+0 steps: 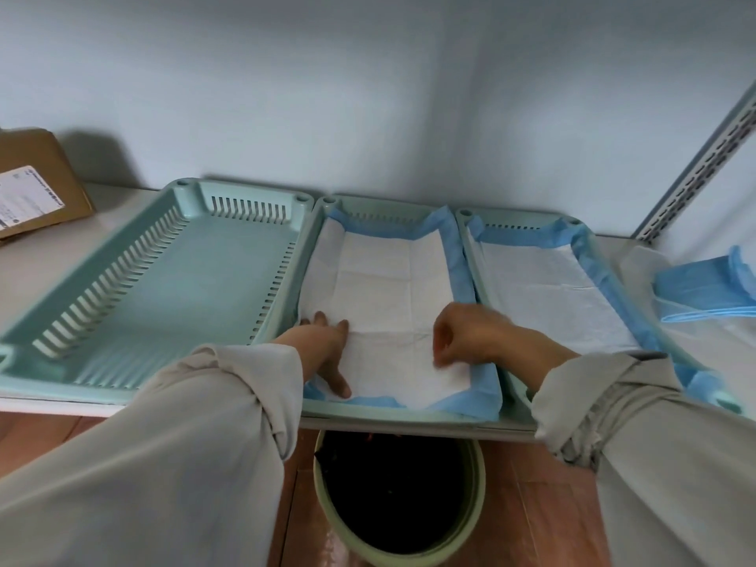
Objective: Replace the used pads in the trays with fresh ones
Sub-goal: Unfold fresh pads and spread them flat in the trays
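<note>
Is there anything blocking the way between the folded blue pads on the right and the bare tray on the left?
Yes. The folded blue pads lie right of all three trays; the two lined trays and both hands are between them and the bare tray. Lifting over clears these.

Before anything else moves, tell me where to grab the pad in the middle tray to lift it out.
Pinch the blue border at the near right corner of the pad, from the front: there it rides up the middle tray wall, so fingers can get under. The right hand is already beside it.
</note>
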Motion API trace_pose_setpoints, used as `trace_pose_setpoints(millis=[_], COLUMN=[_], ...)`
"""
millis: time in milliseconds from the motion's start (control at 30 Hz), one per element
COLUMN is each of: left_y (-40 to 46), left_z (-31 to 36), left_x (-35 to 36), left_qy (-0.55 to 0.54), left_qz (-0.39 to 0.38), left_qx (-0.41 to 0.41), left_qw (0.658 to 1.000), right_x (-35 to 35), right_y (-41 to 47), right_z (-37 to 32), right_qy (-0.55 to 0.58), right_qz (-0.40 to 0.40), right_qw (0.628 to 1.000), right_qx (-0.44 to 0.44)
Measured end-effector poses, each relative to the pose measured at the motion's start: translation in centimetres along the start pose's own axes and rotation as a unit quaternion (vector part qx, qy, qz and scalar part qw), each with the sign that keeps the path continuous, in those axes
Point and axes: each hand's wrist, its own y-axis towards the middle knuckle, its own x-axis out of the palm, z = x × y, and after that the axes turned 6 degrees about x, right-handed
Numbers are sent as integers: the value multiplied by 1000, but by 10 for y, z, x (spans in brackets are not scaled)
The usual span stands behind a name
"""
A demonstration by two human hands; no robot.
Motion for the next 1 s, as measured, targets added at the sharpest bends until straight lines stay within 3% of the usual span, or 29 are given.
trace_pose_setpoints(millis=[67,100,233,433,633,733,800,867,933,1000], left_y=[-1,-3,-6,-13,-14,-17,-11,3,15,22], left_z=[-1,0,2,2,17,28,29,29,29,22], left_x=[-2,-1,8,5,2,5,1,-5,-4,5], left_qy=[31,57,137,130,172,179,151,68,-46,-120], left_qz=[-9,-10,20,7,1,-24,-28,16,88,117], left_qx=[3,6,18,11,4,-8,-13,-4,-2,-26], left_qw=[999,998,990,991,985,984,988,998,995,985], right_x=[3,7,30,27,26,21,15,20,34,55], right_y=[-6,-6,2,-1,-5,-1,10,23,28,29], right_z=[-10,-13,-21,-22,-20,-25,-32,-41,-53,-61], right_qy=[-45,-79,-120,-122,-144,-144,-80,36,125,101], right_qz=[-142,-160,-137,-94,-168,-150,-65,25,18,-52], right_qw=[988,983,983,987,975,978,995,999,989,987], right_qx=[-30,-40,-33,-49,-17,-1,2,-13,-71,-114])
